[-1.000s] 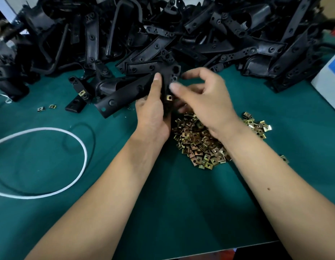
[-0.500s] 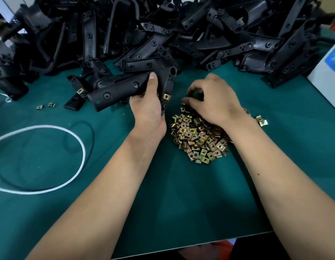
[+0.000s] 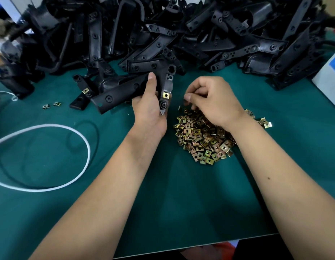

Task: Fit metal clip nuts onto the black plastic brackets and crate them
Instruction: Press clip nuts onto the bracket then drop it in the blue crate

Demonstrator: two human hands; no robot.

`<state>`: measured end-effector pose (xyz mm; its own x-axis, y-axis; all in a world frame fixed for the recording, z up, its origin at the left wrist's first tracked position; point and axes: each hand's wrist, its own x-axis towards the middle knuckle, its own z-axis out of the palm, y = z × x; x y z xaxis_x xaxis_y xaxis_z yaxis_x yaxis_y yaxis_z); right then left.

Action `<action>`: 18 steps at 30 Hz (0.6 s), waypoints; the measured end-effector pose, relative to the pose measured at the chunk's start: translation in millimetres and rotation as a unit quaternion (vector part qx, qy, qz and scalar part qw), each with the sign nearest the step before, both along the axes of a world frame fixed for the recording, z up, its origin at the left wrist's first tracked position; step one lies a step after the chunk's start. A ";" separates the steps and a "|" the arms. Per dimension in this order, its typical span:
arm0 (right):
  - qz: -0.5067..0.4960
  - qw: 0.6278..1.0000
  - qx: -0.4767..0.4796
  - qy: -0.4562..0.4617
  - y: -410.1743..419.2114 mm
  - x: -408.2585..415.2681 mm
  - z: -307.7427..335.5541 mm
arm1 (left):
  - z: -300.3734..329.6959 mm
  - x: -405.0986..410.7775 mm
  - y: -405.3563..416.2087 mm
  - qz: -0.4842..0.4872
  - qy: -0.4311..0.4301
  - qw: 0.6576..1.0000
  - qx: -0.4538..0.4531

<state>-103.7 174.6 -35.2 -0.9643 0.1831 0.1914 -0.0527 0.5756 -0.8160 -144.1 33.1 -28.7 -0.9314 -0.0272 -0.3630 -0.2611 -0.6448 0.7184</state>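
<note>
A green mat [image 3: 163, 203] covers the table, and everything here is placed from the loose heap of clip nuts [image 3: 204, 139] near its middle. Far behind that heap, a large pile of black brackets [image 3: 181, 34] fills the back of the mat. Well to the left of the heap, a white cord [image 3: 50, 186] loops across the mat. Just left of the heap, the left hand [image 3: 148, 111] grips one held bracket [image 3: 125, 92], thumb pressed over its top face, with a fitted clip nut [image 3: 165, 95] already showing on the arm that points down toward the heap. Directly above the heap's far edge, the right hand [image 3: 211, 102] hovers with fingers curled and fingertips pinched together; whether a nut sits between them cannot be told. Far left of the heap, two stray nuts [image 3: 51, 105] lie on the mat.

The step in hand appears to be fetching another nut. Next, it would need sliding onto a bare edge of the held bracket, aligned with a hole. No crate is visible.
</note>
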 end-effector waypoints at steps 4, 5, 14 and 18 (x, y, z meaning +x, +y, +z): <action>-0.018 0.993 -0.113 0.030 -2.5 0.7 1.5 | 0.8 0.8 -1.7 -0.008 0.002 1.000 0.006; -0.014 0.979 -0.198 0.039 -4.3 2.2 3.1 | 0.5 1.4 -1.3 -0.011 0.005 1.000 0.004; -0.034 0.911 -0.402 0.083 -29.6 5.7 6.0 | 0.0 6.1 0.1 -0.031 0.022 0.999 -0.027; -0.053 0.906 -0.409 0.094 -30.1 5.5 5.9 | 1.7 7.2 -0.6 -0.036 0.021 0.999 -0.026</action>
